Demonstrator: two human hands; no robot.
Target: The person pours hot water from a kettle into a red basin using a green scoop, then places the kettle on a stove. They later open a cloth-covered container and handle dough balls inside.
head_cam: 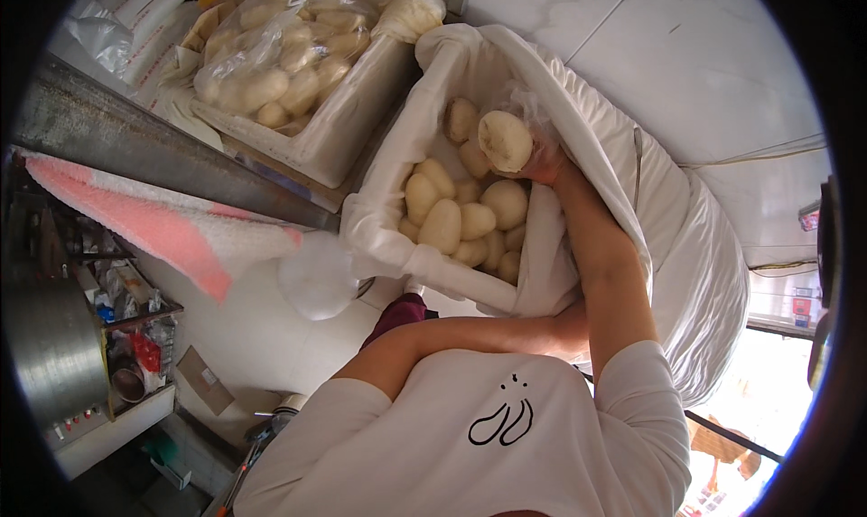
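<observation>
My right hand (pixel 547 161) reaches into a cloth-lined box (pixel 379 229), with clear plastic film (pixel 525 104) around its fingers. It grips a round, pale bread bun (pixel 504 141), whose browned flat face is turned up. Below it, several smooth oval and round buns (pixel 440 226) lie heaped at the near end of the box. Another bun (pixel 460 119) leans against the far wall. My left forearm crosses in front of my body, and my left hand (pixel 574 327) is by the white cloth at the box's near right corner. My right arm hides its fingers.
A white quilted cover (pixel 677 246) is bunched along the right side. At upper left, a foam box (pixel 332 138) holds bagged buns (pixel 291 63). A metal beam (pixel 169 151) with a pink and white towel (pixel 196 232) juts in from the left, above a cluttered shelf (pixel 142 314).
</observation>
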